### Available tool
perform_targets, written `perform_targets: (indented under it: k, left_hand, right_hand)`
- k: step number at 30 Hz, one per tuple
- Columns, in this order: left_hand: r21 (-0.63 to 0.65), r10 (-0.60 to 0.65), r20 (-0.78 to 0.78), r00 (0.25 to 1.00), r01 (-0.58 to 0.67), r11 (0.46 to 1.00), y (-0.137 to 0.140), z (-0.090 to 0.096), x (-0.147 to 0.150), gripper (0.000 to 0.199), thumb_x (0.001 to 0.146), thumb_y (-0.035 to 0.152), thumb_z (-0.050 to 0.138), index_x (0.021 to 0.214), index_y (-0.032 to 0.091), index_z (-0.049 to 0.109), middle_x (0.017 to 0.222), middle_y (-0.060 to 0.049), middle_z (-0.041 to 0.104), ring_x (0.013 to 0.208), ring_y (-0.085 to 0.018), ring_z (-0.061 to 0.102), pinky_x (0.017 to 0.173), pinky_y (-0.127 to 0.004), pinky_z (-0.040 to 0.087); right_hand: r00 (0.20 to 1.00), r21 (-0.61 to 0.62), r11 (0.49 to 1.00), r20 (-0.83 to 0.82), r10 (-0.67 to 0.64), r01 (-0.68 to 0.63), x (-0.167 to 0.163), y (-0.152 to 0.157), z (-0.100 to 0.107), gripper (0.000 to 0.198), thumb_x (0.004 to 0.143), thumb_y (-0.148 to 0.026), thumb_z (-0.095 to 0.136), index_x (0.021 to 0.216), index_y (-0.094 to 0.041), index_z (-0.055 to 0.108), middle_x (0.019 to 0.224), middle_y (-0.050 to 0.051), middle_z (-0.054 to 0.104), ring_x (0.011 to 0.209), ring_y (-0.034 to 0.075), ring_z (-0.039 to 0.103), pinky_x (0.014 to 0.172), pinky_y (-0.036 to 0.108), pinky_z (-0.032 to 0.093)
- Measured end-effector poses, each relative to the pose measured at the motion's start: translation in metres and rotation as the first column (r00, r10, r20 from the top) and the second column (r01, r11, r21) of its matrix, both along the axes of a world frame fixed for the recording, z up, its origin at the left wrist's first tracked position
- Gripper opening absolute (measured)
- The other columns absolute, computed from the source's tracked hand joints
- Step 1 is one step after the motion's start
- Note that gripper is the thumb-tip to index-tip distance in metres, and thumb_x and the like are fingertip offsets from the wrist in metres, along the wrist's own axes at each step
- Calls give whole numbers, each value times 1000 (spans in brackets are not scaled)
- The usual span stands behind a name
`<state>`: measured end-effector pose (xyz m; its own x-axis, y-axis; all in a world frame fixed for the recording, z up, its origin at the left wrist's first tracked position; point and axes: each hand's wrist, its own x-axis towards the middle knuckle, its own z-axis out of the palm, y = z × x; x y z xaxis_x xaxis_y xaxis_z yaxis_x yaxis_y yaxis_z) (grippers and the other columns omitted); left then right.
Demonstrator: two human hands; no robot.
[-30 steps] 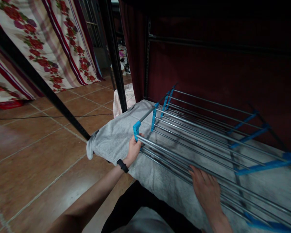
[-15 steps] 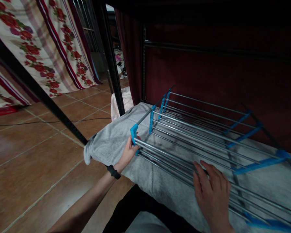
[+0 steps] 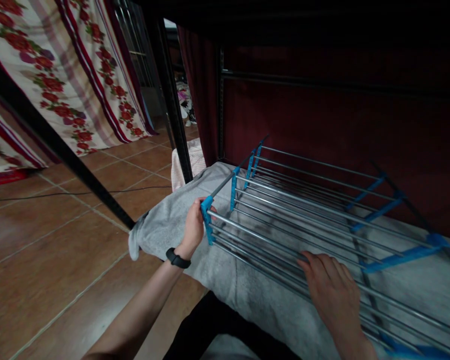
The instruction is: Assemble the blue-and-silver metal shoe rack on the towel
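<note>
hands, changed since half a second ago: the left hand [image 3: 193, 227] sits higher and more to the outside of the corner than before; the right hand [image 3: 334, 290], earlier lifted and looser, now bends down over the rail.
drying rack [image 3: 285, 193]: between and ahead of the hands, running off to the right; it lies in about the same place as before.
left grip: closed around the blue corner bracket [image 3: 206, 205], fingertips showing on the inner side.
right grip: partly curled, touching the front rail [image 3: 247, 229] well along from that corner; its underside is hidden, so i cannot tell how tightly it closes.
left wrist: black wristband [image 3: 177, 257].
under the rack: grey blanket [image 3: 168, 215], draped over the near edge.
behind: dark red curtain [image 3: 285, 115].
left side: black metal post [image 3: 174, 107], then floral curtain [image 3: 69, 75] above tiled floor [image 3: 67, 265].
</note>
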<state>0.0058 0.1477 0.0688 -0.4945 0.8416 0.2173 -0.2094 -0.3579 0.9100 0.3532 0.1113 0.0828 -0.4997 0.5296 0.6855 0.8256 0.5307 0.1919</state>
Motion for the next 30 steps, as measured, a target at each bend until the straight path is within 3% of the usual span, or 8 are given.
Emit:
perform_targets:
  k: [3, 7, 15, 20, 30]
  left_hand:
    - [-93, 66, -60, 996, -72, 993, 5, 8, 5, 59, 92, 70, 38, 82, 17, 63, 59, -2, 56, 48, -14, 49, 47, -26, 37]
    - [-114, 116, -74, 991, -123, 986, 7, 13, 11, 62, 94, 68, 34, 69, 18, 61, 49, 0, 46, 44, -12, 40, 44, -24, 31]
    - [-119, 150, -71, 986, -157, 980, 10, 12, 14, 60, 93, 64, 33, 70, 17, 63, 50, 1, 41, 43, -11, 31, 41, -24, 24]
    - [-116, 154, -117, 981, -168, 979, 10, 13, 14, 60, 94, 62, 31, 71, 17, 64, 51, 1, 43, 44, -12, 33, 42, -26, 26]
    - [-107, 99, -89, 991, -108, 988, 10, 12, 12, 60, 92, 67, 34, 71, 19, 62, 48, 1, 39, 42, -13, 32, 41, -26, 24]
  right_hand:
    - [1000, 15, 1000, 7, -6, 6, 1, 1, 0, 17, 97, -30, 60, 105, -16, 62, 82, 5, 63, 75, 20, 54, 73, 34, 37]
    - [1000, 15, 1000, 21, -17, 17, 1, 1, -2, 17, 97, -30, 60, 105, -16, 62, 80, 5, 61, 75, 21, 53, 72, 35, 37]
    - [998, 5, 1000, 48, -28, 28, -1, 1, 2, 17, 96, -30, 60, 106, -15, 61, 79, 4, 60, 76, 21, 53, 71, 35, 36]
    - [998, 4, 1000, 64, -19, 19, -1, 0, -1, 17, 98, -30, 58, 105, -16, 61, 78, 3, 60, 74, 20, 52, 71, 34, 35]
    - [1000, -29, 1000, 13, -12, 13, -1, 1, -4, 18, 98, -30, 58, 108, -16, 63, 84, 5, 64, 77, 20, 54, 74, 35, 36]
